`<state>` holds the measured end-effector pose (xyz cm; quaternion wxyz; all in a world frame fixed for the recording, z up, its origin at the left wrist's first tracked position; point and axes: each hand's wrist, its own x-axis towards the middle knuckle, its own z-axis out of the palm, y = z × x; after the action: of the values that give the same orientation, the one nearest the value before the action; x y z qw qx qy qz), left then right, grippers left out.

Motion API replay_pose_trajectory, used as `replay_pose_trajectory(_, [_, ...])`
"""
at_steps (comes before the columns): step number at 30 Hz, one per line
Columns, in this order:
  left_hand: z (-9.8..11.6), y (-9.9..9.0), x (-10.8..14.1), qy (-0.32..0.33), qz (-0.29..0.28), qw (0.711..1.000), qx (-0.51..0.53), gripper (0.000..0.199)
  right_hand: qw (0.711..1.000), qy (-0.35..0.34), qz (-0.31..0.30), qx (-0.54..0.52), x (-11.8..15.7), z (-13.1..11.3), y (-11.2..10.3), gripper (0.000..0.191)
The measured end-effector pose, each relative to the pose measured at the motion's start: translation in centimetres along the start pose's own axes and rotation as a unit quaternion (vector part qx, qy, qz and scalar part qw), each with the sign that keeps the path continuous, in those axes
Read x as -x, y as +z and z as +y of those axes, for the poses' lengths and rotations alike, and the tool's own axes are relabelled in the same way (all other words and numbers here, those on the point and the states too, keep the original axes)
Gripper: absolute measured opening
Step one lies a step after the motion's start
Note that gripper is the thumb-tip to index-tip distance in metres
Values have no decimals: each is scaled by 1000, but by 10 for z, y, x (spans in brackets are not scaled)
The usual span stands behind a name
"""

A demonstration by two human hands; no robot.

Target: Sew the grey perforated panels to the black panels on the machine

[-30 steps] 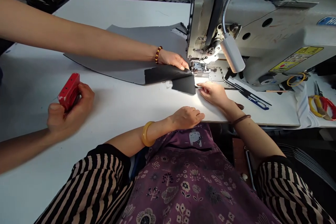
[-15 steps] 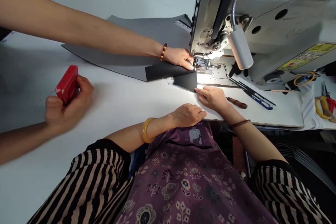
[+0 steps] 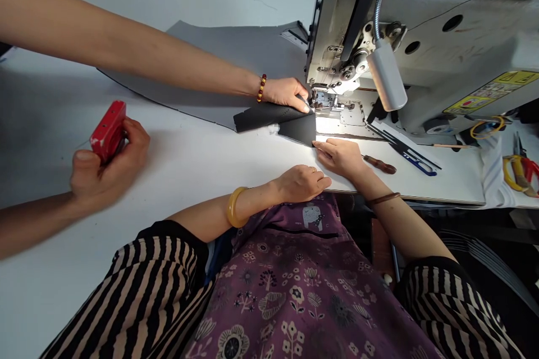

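Note:
With fingertips at its near corner, my right hand (image 3: 340, 157) pinches the black folded part (image 3: 298, 130) of a grey leather-like panel (image 3: 236, 47). Curled shut at the table's front edge, my left hand (image 3: 302, 182) shows nothing in its fingers. A co-worker's hand (image 3: 286, 93) with a beaded bracelet presses the black material beside the presser foot (image 3: 334, 104) of the sewing machine (image 3: 425, 28). At the left, the co-worker's other hand (image 3: 113, 176) grips a small red tool (image 3: 108, 132) whose kind I cannot make out.
A wooden-handled tool (image 3: 379, 164) lies right of my right hand. Beyond it are a blue-ended tool (image 3: 421, 165), a pencil-like stick (image 3: 452, 146), a striped cloth (image 3: 497, 174) and yellow-handled scissors (image 3: 516, 173). A lamp (image 3: 386, 76) hangs over the needle area.
The black flap under the co-worker's wrist has shifted slightly. The red tool has tilted and risen a little in the co-worker's hand. My hands stay in place.

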<state>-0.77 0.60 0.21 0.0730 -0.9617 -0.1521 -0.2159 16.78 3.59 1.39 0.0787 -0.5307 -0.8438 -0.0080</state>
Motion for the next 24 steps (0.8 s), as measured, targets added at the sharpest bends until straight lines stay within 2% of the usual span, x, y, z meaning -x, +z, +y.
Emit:
replay_pose_trajectory(7, [1,-3,-2,-11,-37,999,-2,26,1000,2,1,-12,0,0,0,40])
replay_pose_trajectory(15, [-2,-3,-1,-12,-8,1000,-6,28,1000,7,-3,-20,0,1,1,39])
replay_pose_trajectory(17, [-10,-8,-3,-51,6,999,-10,26,1000,17,1,-24,0,2,1,39])
replay_pose_trajectory(20, [-29,-20,-6,-169,10,985,-31,17,999,44,13,-22,-3,2,1,41])
replay_pose_trajectory(22, [-43,-25,-6,-238,-24,970,-47,15,999,45,17,-16,-5,2,1,42])
replay_pose_trajectory(24, [-53,-27,-6,-269,-78,959,-54,14,999,33,20,-16,-6,2,1,40])
